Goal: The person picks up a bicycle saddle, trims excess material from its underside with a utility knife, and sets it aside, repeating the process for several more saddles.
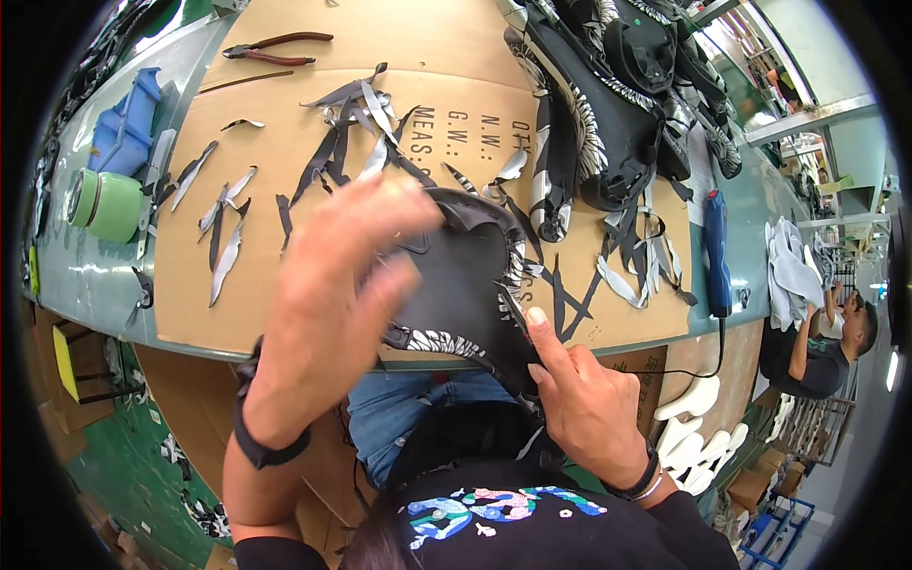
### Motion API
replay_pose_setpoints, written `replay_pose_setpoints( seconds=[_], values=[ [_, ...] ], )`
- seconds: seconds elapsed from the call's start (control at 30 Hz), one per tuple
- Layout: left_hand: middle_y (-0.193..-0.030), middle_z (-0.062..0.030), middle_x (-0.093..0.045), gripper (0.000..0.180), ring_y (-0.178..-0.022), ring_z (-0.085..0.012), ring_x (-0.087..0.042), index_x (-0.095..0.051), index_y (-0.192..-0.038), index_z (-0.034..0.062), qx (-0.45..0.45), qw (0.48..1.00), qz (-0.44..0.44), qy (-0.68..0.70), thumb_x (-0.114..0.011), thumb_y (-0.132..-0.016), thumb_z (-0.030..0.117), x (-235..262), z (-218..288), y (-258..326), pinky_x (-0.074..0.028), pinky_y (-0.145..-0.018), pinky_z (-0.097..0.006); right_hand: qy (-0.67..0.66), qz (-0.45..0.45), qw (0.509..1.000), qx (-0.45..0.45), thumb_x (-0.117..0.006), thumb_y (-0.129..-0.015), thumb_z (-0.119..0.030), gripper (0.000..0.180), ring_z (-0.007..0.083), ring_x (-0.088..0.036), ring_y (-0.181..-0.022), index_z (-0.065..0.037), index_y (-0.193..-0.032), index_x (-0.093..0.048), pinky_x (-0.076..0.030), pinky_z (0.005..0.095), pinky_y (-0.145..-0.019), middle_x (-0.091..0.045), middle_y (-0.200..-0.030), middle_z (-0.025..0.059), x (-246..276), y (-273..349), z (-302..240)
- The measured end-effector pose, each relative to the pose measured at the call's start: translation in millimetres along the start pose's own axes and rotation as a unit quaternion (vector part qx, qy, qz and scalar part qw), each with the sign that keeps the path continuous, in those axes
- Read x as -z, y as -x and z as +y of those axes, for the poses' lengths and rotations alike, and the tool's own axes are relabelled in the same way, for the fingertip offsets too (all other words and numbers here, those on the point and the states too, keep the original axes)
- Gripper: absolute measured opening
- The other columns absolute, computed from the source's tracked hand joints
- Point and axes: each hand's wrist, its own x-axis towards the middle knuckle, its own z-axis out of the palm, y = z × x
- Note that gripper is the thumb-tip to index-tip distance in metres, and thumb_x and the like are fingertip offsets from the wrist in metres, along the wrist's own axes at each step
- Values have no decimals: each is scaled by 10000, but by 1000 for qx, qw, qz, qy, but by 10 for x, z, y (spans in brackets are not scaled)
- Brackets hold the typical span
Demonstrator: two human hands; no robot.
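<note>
A black bicycle saddle (446, 271) lies underside up at the table's near edge, above my lap. Its cover is folded over the rim, with black-and-white patterned edges showing. My right hand (589, 399) grips its narrow near-right end, the index finger stretched along the edge and the thumb beneath. Over the saddle's left side is my left hand (351, 256), smeared by motion. Its fingers and thumb reach toward the saddle, and whether they hold anything does not show.
Cut fabric strips (351, 123) litter the cardboard sheet (237, 323). Diagonal cutters (280, 47) lie far left, near a blue bin (125, 123) and a green jar (106, 204). More saddles (608, 104) are piled far right, beside a corded blue tool (717, 256). A person (822, 347) works at right.
</note>
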Motion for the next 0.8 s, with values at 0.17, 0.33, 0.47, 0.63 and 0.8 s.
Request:
replay_pose_setpoints(
  seconds=[0.17, 0.33, 0.47, 0.63, 0.8],
  values=[
    [-1326, -130, -508, 519, -1332, -399, -392, -702, -1049, 145, -87, 938, -245, -229, -880, -568, 229, -24, -172, 294, -329, -1051, -484, 10, -11, 1000, 19, -687, -828, -94, 690, 244, -543, -484, -123, -1457, -405, -398, 366, -425, -515, -678, 78, -83, 13, -28],
    [-1228, -103, -549, 476, -1300, -369, -443, -722, -965, 133, -89, 959, -164, -216, -897, -535, 239, -122, -257, 355, -379, -1024, -454, 16, -20, 1000, 14, -664, -818, -72, 704, 274, -522, -437, -102, -1457, -370, -387, 392, -389, -500, -656, 105, -202, 241, -50],
    [-1221, -97, -556, 473, -1289, -373, -455, -723, -954, 133, -92, 961, -157, -210, -902, -527, 231, -110, -286, 368, -398, -1024, -460, 4, -41, 999, 1, -646, -820, -90, 696, 278, -513, -433, -135, -1459, -374, -389, 402, -387, -494, -648, 105, -181, 469, -39],
    [-1287, -120, -520, 497, -1329, -386, -418, -701, -983, 121, -78, 967, -160, -184, -904, -539, 212, -78, -300, 431, -382, -1060, -469, -16, -118, 992, 32, -636, -825, -149, 611, 253, -553, -481, -198, -1410, -467, -443, 365, -440, -495, -631, 64, 154, 617, 316],
    [-1368, -136, -480, 674, -1360, -383, -383, -593, -1150, 90, -78, 964, -174, -188, -901, -558, 182, -79, -314, 404, -356, -1090, -469, -195, 15, 973, 126, -708, -807, -97, 643, 217, -539, -521, -145, -1406, -478, -429, 337, -449, -517, -678, 40, 2, 65, 312]
  ],
)
